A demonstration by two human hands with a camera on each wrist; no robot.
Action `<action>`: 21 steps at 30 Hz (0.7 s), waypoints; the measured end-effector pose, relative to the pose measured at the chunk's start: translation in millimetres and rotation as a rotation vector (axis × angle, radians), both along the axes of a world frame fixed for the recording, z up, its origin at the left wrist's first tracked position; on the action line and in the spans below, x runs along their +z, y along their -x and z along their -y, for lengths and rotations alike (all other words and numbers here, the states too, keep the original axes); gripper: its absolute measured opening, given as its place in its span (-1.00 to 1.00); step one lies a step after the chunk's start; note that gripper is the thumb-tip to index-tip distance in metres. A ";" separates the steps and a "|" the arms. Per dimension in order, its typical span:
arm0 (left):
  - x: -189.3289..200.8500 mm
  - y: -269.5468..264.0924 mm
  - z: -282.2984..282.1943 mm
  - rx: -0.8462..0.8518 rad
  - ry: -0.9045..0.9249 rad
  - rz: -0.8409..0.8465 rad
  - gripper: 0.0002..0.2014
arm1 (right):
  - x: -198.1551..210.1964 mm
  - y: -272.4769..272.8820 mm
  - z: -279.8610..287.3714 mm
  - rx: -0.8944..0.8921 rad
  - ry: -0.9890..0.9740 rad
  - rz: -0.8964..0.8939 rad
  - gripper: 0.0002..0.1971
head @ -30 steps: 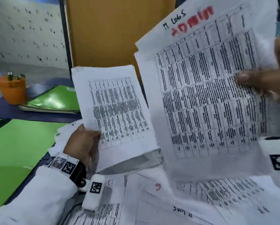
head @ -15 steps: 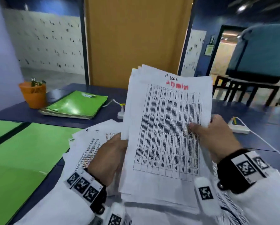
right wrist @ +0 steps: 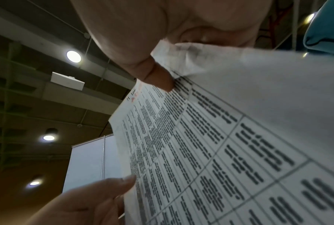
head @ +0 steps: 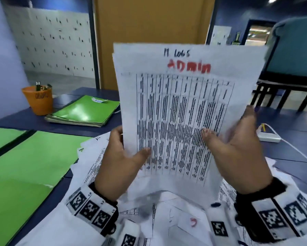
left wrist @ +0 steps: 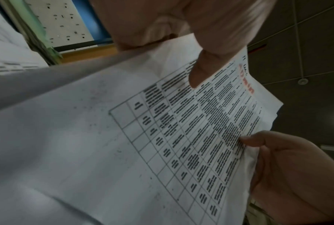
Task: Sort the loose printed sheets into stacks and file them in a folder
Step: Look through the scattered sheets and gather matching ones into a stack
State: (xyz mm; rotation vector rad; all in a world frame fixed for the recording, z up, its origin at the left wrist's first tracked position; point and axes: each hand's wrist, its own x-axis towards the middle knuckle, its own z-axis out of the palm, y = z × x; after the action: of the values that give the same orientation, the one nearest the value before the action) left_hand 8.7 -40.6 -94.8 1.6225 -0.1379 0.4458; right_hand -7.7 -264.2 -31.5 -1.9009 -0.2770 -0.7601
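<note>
At about nine o'clock of the head view, an open bright green card folder [head: 24, 157] lies flat on the dark blue worktop [head: 15, 119]. At ten o'clock stands an orange plastic pen pot [head: 38, 100], and just beside it, toward the centre, lies a closed pile of green folders [head: 85, 110] with a small white label.

The left hand [head: 120, 164] holds the lower left edge of a stack of white printed sheets [head: 181, 107]: its thumb lies across the front over the printed table and its fingers [head: 115, 137] are curled round behind, so it is clamped on the paper. The stack stands nearly upright above the worktop at the centre, its long axis running from six to twelve o'clock, printed face toward the person. Its top edge points to twelve o'clock and carries a black handwritten line and the red word "ADMIN". Edges of further sheets show behind the front one along the upper left.

The right hand [head: 238, 151] grips the lower right edge, thumb pressed on the table print, fingers behind the paper, clamped likewise.

Under both hands, from seven to five o'clock, loose white printed sheets [head: 175, 215] lie scattered and overlapping on the worktop. At three o'clock a white power strip [head: 269, 138] with its cable rests on the worktop, and a teal chair [head: 294, 50] stands behind.
</note>
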 end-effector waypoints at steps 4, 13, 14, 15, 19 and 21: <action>2.5 -3.0 -0.4 -0.028 0.159 0.014 -0.60 | -4.6 2.6 2.6 0.017 -0.045 -0.034 -0.45; -10.8 -12.2 5.4 -0.151 0.253 -0.219 -0.65 | -24.9 -1.9 3.8 0.084 -0.139 -0.213 -0.53; -12.8 -13.2 5.7 -0.159 0.259 -0.235 -0.63 | -25.8 -2.6 3.9 0.083 -0.132 -0.208 -0.55; -14.7 -14.4 5.6 -0.161 0.258 -0.251 -0.62 | -26.5 -3.7 3.5 0.076 -0.131 -0.199 -0.56; -22.1 -19.1 2.4 -0.158 0.248 -0.338 -0.66 | -36.0 -9.6 5.1 -0.016 -0.204 -0.167 -0.60; -23.1 -19.4 3.1 -0.157 0.229 -0.352 -0.69 | -41.9 -11.9 6.2 -0.045 -0.227 -0.221 -0.61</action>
State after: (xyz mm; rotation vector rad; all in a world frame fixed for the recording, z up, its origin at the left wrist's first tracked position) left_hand 28.0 -43.7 -118.0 1.4273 0.0498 0.0486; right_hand 4.2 -270.4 -73.4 -1.7604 -0.0092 -0.5786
